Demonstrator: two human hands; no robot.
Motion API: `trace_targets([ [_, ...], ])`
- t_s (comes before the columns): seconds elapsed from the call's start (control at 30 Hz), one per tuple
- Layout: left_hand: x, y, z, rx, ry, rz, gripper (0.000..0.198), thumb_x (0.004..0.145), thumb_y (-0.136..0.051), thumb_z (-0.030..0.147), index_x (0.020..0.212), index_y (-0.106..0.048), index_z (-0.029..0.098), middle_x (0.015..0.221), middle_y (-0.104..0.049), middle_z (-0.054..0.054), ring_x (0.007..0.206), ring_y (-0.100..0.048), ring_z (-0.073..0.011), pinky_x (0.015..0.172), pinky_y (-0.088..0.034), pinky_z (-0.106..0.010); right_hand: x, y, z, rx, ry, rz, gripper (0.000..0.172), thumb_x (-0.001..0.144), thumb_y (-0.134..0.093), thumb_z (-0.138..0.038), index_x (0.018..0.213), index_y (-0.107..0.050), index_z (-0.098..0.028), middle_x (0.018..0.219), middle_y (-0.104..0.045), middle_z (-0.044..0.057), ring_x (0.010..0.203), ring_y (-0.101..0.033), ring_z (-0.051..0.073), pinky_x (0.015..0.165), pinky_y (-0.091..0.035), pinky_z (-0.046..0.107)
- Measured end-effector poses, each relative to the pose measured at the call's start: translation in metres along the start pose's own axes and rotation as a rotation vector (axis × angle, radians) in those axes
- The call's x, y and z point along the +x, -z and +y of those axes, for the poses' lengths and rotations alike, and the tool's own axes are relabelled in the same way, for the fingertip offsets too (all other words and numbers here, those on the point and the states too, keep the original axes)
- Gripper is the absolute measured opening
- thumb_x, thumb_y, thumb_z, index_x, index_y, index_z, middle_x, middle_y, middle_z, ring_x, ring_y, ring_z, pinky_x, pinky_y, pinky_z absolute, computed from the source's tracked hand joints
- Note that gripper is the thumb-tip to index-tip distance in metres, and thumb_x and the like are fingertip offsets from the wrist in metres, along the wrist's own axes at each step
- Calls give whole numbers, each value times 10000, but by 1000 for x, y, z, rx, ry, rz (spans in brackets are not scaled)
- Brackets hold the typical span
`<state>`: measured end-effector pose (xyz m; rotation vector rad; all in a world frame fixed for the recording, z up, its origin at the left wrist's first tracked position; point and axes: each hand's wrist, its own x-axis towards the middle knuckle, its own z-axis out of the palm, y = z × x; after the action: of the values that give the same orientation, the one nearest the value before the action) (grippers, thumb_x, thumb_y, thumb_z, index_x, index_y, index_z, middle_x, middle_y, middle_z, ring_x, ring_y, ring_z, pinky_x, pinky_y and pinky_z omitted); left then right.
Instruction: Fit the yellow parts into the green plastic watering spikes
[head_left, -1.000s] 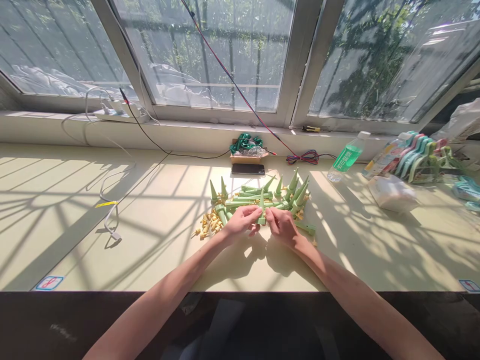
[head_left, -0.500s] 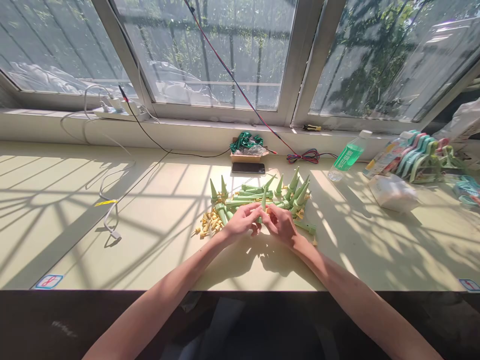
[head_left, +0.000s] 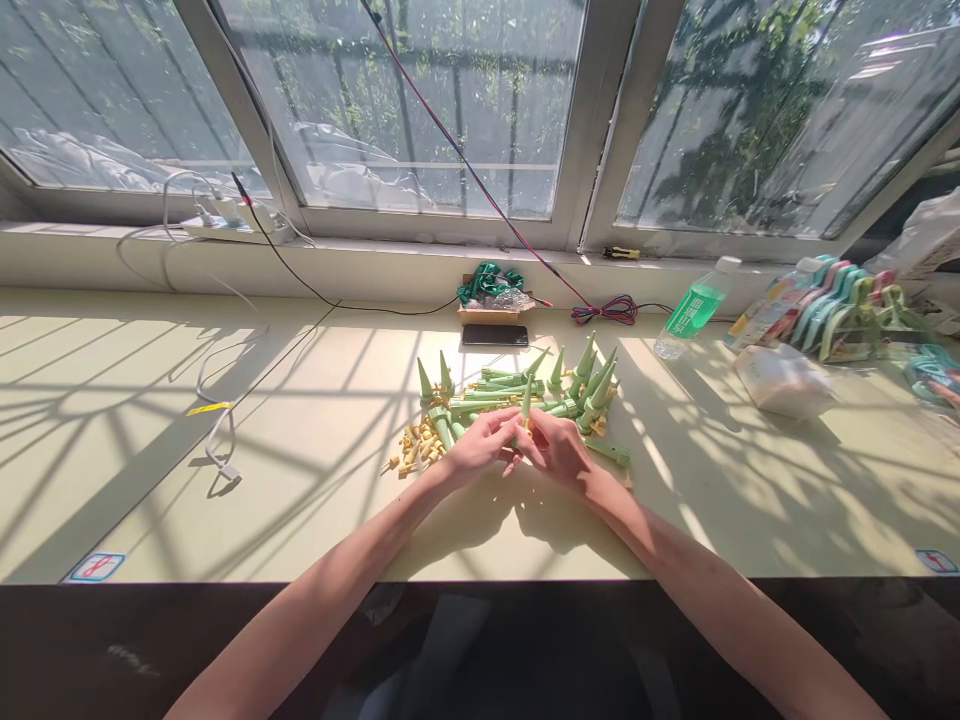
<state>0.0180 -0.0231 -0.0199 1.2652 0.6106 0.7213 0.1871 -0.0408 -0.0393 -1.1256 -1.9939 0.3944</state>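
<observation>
Between both hands a green cone piece stands point up, with a bit of yellow at its lower end. My left hand has its fingers closed on the cone's lower part. My right hand pinches at the same spot from the right; its fingertips partly hide the piece. Just beyond the hands lie several green tubes. Green cones stand at the right of the pile, and two more at its left. Small yellow pegs are heaped left of my left hand.
A black phone lies behind the pile, before a small box with green material. To the right are a bottle, a white packet and hangers. A white cable lies left.
My right hand's fingers have shifted slightly around the lower end of the cone. The view has moved a little; the piles look the same.
</observation>
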Motion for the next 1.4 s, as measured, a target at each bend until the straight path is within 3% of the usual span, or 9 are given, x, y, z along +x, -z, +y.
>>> trace_targets([
  [0.47,0,1,-2,-24,-14,-20,364,891,-604,506,917,-596,143,748,-593,-16,530,-488,-73,456,-426,-201,1,0,1,-23,16,11,172,914,-540,-283,752,-505,-240,576,-452,-36,484,-379,123,488,-310,287],
  [0.67,0,-1,2,-35,2,18,365,871,-632,501,921,-567,145,740,-559,4,502,-518,-73,411,-386,-185,4,0,3,-15,29,83,339,943,-511,-404,671,-398,-236,535,-418,-43,458,-353,114,466,-301,277],
  [0.77,0,-2,3,5,-42,73,354,876,-623,497,886,-550,150,776,-567,1,450,-493,-53,379,-344,-181,7,3,5,86,33,134,359,978,-442,-454,693,-419,-237,549,-470,-30,475,-407,124,486,-352,276],
  [0.9,-1,-5,6,177,-85,177,363,848,-646,500,822,-555,149,726,-547,17,405,-456,-41,364,-320,-186,8,8,11,153,-17,342,386,1029,-301,-449,804,-515,-220,539,-416,-46,459,-404,122,486,-355,268],
  [1.0,-2,-6,6,406,-130,242,341,840,-650,475,793,-589,143,706,-533,21,420,-440,-40,387,-335,-187,10,12,15,149,-82,435,371,1035,-316,-429,868,-558,-203,535,-413,-53,443,-406,118,478,-345,264],
  [1.13,-3,-7,4,741,-256,267,276,852,-633,387,736,-616,137,732,-573,-3,514,-437,-57,432,-308,-183,11,14,16,139,-86,452,339,1032,-339,-401,901,-581,-201,530,-436,-46,445,-430,127,479,-363,270],
  [1.23,-4,-9,1,871,-259,244,244,868,-607,346,736,-603,141,681,-577,8,513,-435,-62,453,-297,-186,12,15,14,94,-73,439,316,1027,-358,-379,904,-585,-197,531,-448,-46,447,-442,125,486,-374,266],
  [1.4,-8,-11,-1,919,-216,246,179,890,-562,303,998,-571,161,642,-603,35,478,-482,-77,479,-332,-192,13,15,11,-14,-41,433,305,1017,-378,-351,880,-592,-183,535,-464,-48,456,-452,114,510,-398,249],
])
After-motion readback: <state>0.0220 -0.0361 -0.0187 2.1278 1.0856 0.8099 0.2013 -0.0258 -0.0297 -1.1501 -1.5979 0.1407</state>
